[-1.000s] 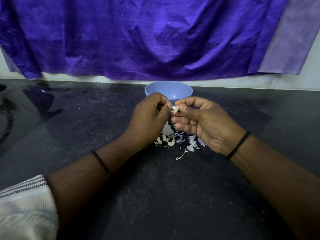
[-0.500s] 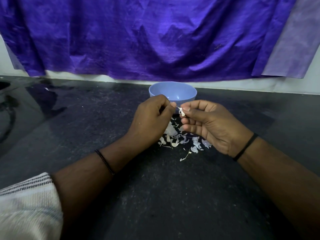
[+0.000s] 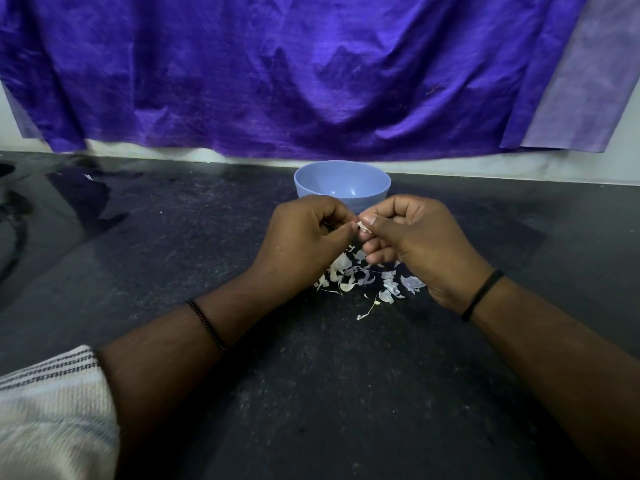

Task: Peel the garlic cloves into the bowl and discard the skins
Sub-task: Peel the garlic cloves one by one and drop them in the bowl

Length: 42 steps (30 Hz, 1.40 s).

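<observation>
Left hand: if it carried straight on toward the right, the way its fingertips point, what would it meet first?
Most likely the right hand: the left hand faces it, the garlic clove pinched between them. Depth is hard to judge.

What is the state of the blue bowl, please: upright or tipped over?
Upright: the blue bowl stands on the counter, its opening facing up and rim level.

Two hands — the left hand [image 3: 304, 237] and the right hand [image 3: 415, 244] — meet over the table [image 3: 311, 393]. One blue bowl [image 3: 342, 183] sits just beyond them. One garlic clove [image 3: 364, 227] shows between them. Below lies one heap of skins [image 3: 367, 278] — too many to count.
</observation>
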Each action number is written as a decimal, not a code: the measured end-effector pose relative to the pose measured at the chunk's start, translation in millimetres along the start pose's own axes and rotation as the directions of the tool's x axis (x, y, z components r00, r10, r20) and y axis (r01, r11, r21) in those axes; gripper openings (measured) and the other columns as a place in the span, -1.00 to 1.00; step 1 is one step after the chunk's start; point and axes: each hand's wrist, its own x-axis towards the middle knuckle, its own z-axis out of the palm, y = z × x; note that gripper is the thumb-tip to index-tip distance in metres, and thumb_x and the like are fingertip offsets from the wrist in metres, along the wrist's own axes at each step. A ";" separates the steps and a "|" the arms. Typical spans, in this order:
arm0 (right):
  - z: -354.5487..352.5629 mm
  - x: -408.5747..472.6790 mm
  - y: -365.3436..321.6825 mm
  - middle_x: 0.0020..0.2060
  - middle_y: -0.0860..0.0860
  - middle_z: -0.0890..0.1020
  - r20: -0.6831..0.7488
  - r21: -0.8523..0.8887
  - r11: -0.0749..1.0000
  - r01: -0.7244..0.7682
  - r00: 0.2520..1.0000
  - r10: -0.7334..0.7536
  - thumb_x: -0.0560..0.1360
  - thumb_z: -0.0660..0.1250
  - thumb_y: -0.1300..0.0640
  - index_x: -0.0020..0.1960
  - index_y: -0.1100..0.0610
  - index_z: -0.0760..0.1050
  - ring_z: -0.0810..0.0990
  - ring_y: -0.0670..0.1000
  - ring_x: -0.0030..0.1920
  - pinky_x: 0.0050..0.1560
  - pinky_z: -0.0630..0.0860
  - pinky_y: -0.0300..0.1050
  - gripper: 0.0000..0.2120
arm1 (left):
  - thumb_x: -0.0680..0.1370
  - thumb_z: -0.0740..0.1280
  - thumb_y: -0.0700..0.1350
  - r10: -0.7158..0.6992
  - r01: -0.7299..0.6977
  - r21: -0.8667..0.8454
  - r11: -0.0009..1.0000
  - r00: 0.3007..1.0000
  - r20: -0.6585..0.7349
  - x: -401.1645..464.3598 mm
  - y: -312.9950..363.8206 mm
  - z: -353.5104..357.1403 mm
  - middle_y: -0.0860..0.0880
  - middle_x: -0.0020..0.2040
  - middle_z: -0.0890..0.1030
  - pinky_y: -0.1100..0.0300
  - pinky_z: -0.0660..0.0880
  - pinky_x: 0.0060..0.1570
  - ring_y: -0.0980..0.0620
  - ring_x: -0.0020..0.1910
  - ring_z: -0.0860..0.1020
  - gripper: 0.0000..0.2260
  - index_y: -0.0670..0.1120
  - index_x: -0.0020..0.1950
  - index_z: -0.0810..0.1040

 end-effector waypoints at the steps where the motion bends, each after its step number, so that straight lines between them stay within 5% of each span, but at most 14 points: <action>1: 0.0 -0.1 0.1 -0.31 0.12 0.63 0.007 0.011 1.000 -0.005 1.000 0.005 0.58 0.35 0.31 -0.01 0.32 0.58 0.58 -0.04 -0.36 -0.31 0.62 -0.21 -0.93 | 0.51 0.47 -0.20 -0.009 0.009 0.006 1.000 1.000 0.000 0.1 0.2 0.2 0.32 -0.44 0.53 0.48 0.31 -0.41 0.30 -0.47 0.46 -0.94 -0.10 -0.16 0.69; 13: 6.6 1.3 9.4 -0.33 0.16 0.68 -0.070 -0.101 0.995 -0.006 0.998 -0.002 0.49 0.47 0.30 -0.11 0.22 0.64 0.60 0.07 -0.33 -0.28 0.61 -0.10 -0.97 | 0.48 0.45 -0.17 -0.013 0.016 0.147 0.989 1.000 -0.023 0.7 0.5 2.8 0.17 -0.38 0.56 0.43 0.36 -0.37 0.27 -0.38 0.51 -0.94 -0.07 -0.20 0.67; 21: 4.4 2.2 6.5 -0.40 0.06 0.68 -0.068 -0.094 0.995 0.020 0.997 -0.026 0.49 0.46 0.35 -0.14 0.17 0.65 0.62 0.02 -0.36 -0.27 0.63 -0.12 -0.90 | 0.50 0.44 -0.20 -0.103 0.104 0.015 0.994 0.994 -0.036 0.6 1.5 5.5 0.12 -0.39 0.60 0.24 0.53 -0.40 0.19 -0.43 0.57 -0.91 -0.08 -0.21 0.66; 35: -1.0 1.9 2.5 -0.31 0.12 0.68 0.020 0.059 0.998 0.029 0.999 -0.030 0.52 0.38 0.39 -0.03 0.28 0.62 0.63 -0.04 -0.35 -0.28 0.63 -0.23 -0.92 | 0.57 0.37 -0.23 -0.302 0.299 -0.286 0.910 0.953 0.037 1.3 7.7 5.1 -0.01 -0.44 0.61 0.21 0.47 -0.51 0.13 -0.54 0.52 -0.88 -0.17 -0.17 0.61; 42: -0.5 2.3 1.5 -0.25 0.12 0.69 0.083 0.204 0.979 0.004 0.996 -0.021 0.53 0.37 0.32 0.01 0.25 0.61 0.65 0.01 -0.28 -0.19 0.67 -0.16 -0.92 | 0.58 0.37 -0.22 -0.406 0.422 -0.388 0.819 0.905 0.127 4.9 -2.0 3.5 -0.16 -0.47 0.56 0.14 0.43 -0.46 -0.09 -0.55 0.47 -0.90 -0.21 -0.12 0.60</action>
